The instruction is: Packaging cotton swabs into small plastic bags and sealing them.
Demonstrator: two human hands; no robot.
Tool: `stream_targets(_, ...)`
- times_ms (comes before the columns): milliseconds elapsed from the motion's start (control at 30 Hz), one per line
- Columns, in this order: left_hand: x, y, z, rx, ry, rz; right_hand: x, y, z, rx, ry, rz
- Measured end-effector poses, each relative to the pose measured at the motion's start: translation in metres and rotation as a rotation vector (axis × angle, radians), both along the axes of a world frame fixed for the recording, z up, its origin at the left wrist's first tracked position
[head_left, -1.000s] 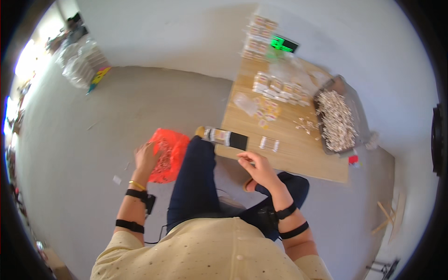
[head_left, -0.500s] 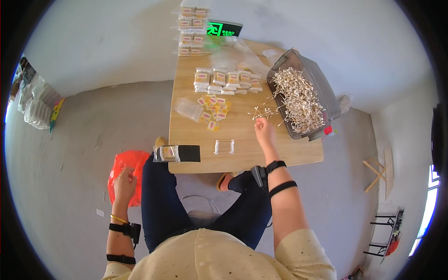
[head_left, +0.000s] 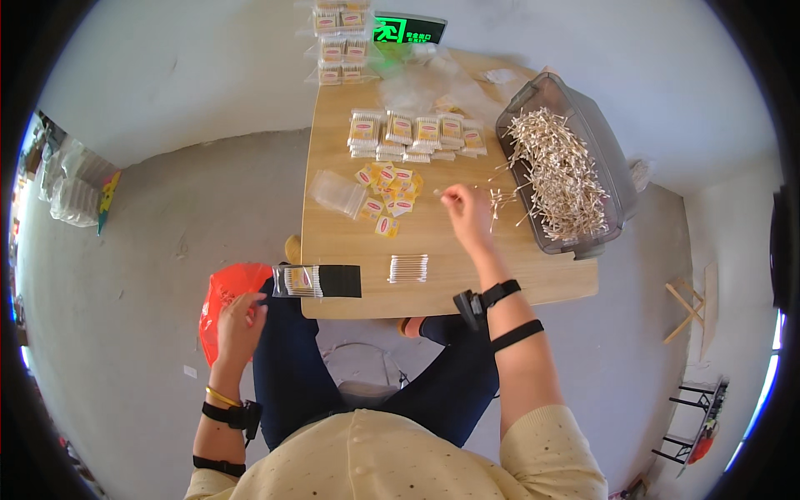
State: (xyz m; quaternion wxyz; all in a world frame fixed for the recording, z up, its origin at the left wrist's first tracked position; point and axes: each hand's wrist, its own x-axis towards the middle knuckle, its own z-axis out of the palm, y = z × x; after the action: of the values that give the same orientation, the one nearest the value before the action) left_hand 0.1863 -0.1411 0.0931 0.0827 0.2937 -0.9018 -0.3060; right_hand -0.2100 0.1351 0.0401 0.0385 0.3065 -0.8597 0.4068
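My right hand (head_left: 468, 218) is over the middle of the table, fingers pinched together; a small white tip, apparently of a cotton swab (head_left: 438, 192), pokes out of the pinch. Nearer the front edge lies a neat row of cotton swabs (head_left: 408, 268). To its left a clear packet of swabs with a yellow label (head_left: 302, 281) rests on a black strip (head_left: 340, 282) that overhangs the table's left edge. My left hand (head_left: 240, 329) hovers beside my left thigh, above a red plastic bag (head_left: 218, 292), fingers loosely bent and apart, with nothing visible in them.
A grey bin (head_left: 612, 187) heaped with loose cotton swabs (head_left: 560, 175) lies tipped at the right, several swabs (head_left: 498, 204) spilled beside it. Yellow labels (head_left: 387, 198), clear bags (head_left: 337, 193) and stacked filled packets (head_left: 412, 133) occupy the table's (head_left: 492, 292) left and far parts.
My right hand has moved left relative to the bin, away from the spilled swabs, with a white tip now showing in its fingers. My left hand has shifted slightly right, toward my thigh.
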Motion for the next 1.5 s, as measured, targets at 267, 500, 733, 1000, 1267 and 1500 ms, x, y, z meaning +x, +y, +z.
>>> stream_targets(267, -0.078, 0.066, 0.007, 0.107, 0.084, -0.39, 0.085, -0.006, -0.037, 0.121, 0.052, 0.179)
stream_targets(500, -0.116, 0.113, -0.029, -0.074, -0.048, -0.514, 0.101, 0.011, -0.038, 0.041, -0.002, 0.192)
stream_targets(733, -0.133, 0.139, -0.074, -0.437, -0.071, -0.556, 0.121, 0.04, -0.03, 0.048, 0.075, 0.163)
stream_targets(1000, -0.146, 0.143, -0.085, -0.461, -0.128, -0.543, 0.146, 0.032, -0.044, 0.453, 0.137, 0.193)
stream_targets(1267, -0.152, 0.149, -0.09, -0.414, -0.095, -0.512, 0.156, 0.019, -0.056, 0.533, 0.166, 0.174)
stream_targets(1500, -0.147, 0.136, -0.086, -0.268, -0.043, -0.527, 0.157, 0.017, -0.046, 0.559, 0.124, 0.185)
